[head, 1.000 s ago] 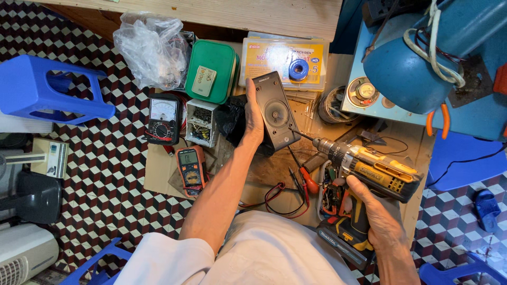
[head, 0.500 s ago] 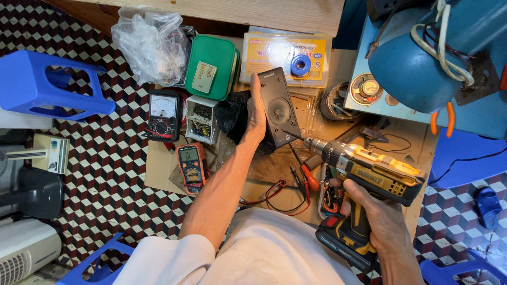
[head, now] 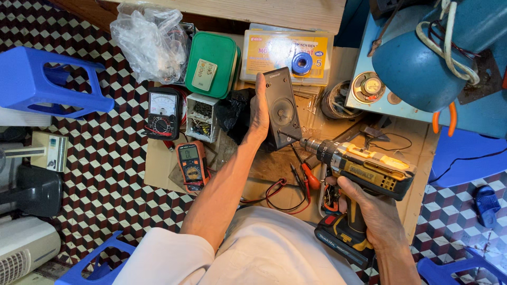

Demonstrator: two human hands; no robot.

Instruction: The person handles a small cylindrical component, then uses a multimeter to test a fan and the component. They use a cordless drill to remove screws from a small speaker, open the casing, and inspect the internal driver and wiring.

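My left hand (head: 259, 108) grips the left side of a small black speaker box (head: 283, 105) and holds it upright on a wooden board (head: 274, 163). In my right hand (head: 369, 211) is a yellow and black cordless drill (head: 364, 169), held by its handle. The drill's bit touches the lower right corner of the speaker box. A red-handled screwdriver (head: 309, 177) lies just below the drill's nose.
Two multimeters (head: 161, 113) (head: 191, 166), a small parts box (head: 200, 117), a green case (head: 212, 64), a yellow package (head: 288, 50) and a plastic bag (head: 150, 39) lie around. A blue gas cylinder (head: 422, 58) stands at the right, blue plastic stools (head: 47, 79) at the left.
The drill has moved left and its bit now meets the speaker box's lower corner. My left hand keeps holding the box in place.
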